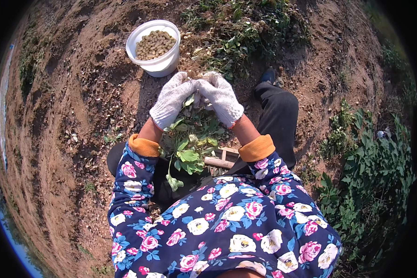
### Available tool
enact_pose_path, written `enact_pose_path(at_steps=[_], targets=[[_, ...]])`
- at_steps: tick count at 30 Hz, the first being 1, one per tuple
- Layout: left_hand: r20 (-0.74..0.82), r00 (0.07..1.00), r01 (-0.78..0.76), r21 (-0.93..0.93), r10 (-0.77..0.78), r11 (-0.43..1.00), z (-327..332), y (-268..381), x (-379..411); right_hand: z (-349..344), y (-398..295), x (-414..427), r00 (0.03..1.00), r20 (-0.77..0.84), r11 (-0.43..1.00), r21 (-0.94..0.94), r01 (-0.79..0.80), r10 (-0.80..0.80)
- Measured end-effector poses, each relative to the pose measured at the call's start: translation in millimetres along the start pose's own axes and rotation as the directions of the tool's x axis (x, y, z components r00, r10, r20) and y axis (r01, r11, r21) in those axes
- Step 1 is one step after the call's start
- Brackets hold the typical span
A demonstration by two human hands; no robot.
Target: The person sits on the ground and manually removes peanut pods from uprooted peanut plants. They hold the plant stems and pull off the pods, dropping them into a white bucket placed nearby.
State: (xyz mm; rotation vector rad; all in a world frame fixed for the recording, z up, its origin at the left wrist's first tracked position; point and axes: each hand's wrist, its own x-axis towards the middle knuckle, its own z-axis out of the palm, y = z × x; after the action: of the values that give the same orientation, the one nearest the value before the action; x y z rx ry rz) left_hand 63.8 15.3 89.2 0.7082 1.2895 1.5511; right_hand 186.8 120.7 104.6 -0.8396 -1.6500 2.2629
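Note:
My left hand (172, 98), in a white knitted work glove, has its fingers closed around the root end of a peanut plant (189, 154). Beside it my right hand (221, 98), gloved alike, grips the same plant, and the two hands meet at the fingertips. Dry roots stick out beyond the fingers, while the green leafy stems hang back toward my lap. What lies inside the fingers is hidden. Just past my left hand stands a white plastic bucket (161, 68) holding many peanuts in their shells (156, 45).
Ahead lies a heap of pulled peanut plants (253, 38) on brown soil (100, 87). Wooden slats (219, 162) show between my legs. Green leafy plants (371, 173) grow at the right. A pale strip (3, 104) runs along the far left.

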Motion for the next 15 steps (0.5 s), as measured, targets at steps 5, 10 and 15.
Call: enact_pose_path(at_steps=[5,10,15], targets=[[0.031,0.999,-0.009,-0.085,0.011,0.996,1,5,-2,4,-5,-3,0.999,0.019,0.995,-0.09,0.047,-0.045],[0.099,0.995,0.026,-0.226,-0.004,0.974,7,18,-14,5,-14,-13,0.99,0.144,0.961,0.274,-0.049,0.01],[0.054,0.998,-0.02,-0.316,0.039,0.949,10,16,-14,-3,7,5,0.952,0.276,0.544,0.823,-0.163,-0.133]])
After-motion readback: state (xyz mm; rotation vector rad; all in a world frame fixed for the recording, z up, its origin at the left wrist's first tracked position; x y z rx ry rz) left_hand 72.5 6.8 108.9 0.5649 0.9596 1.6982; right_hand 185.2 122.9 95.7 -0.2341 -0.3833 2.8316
